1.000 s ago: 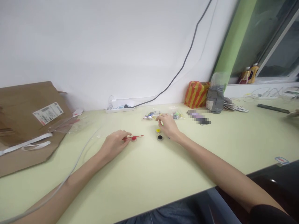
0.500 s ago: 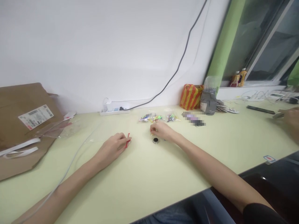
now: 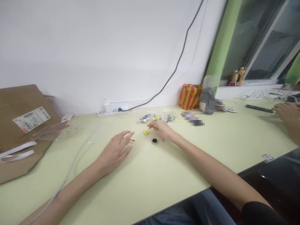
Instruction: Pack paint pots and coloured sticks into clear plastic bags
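the left hand [image 3: 114, 152] is loosely spread, left of the black disc [image 3: 154, 141], partly hiding a red arrow [image 3: 132, 140]. the right hand [image 3: 162, 129], just beyond the disc, has curled fingers; i cannot tell whether they pinch anything. the yellow-topped piece [image 3: 146, 133] sits just beyond and left of the disc. a low sweep of the right wrist could knock the disc, and a dropping left palm could push the arrow aside. the pale table [image 3: 145, 178] looks smooth, so small parts might skid. well beyond the disc are clear packets [image 3: 170, 118], a power strip [image 3: 114, 113] and a white wall [image 3: 93, 47].
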`<state>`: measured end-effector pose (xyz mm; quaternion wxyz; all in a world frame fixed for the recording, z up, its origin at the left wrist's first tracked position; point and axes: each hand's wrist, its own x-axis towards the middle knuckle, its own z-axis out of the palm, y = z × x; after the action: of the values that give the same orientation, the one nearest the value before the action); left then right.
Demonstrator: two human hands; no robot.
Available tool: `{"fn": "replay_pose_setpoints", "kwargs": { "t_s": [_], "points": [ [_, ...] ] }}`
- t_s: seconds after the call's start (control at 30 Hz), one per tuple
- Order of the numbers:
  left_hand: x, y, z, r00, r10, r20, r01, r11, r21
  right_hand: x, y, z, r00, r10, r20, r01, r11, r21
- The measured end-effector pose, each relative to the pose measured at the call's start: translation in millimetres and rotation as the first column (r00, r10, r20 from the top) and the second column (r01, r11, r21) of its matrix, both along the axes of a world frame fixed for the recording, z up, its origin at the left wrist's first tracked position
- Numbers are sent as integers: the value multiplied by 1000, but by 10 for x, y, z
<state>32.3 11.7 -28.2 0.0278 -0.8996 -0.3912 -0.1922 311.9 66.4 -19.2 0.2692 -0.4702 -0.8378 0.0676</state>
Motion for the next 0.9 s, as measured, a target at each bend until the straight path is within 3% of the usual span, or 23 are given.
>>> {"fn": "replay_pose_setpoints", "kwargs": {
  "t_s": [0.2,0.27,0.37,0.43,0.5,0.6,0.9],
  "points": [
    [4,-11,-31,998,-50,-41,49,998,-39,-202,-155,-41,968,248,26,-248,969,-9],
    [2,-7,-27,995,-70,-68,67,996,-50,-178,-156,15,978,206,15,-207,978,31],
    [7,5,-37,985,-105,-141,95,993,-71,-6,-53,86,999,-10,31,7,996,94],
    [14,15,-56,975,-124,-183,109,990,-87,131,36,99,984,-153,96,142,983,114],
    [21,21,-71,971,-141,-191,126,988,-85,230,99,89,959,-214,186,198,975,104],
    [30,17,-66,973,-155,-172,146,987,-63,286,123,65,941,-210,264,195,977,82],
    [41,-42,21,978,-175,-114,168,984,-64,333,133,97,953,-59,298,85,993,-77]
  ]
}}
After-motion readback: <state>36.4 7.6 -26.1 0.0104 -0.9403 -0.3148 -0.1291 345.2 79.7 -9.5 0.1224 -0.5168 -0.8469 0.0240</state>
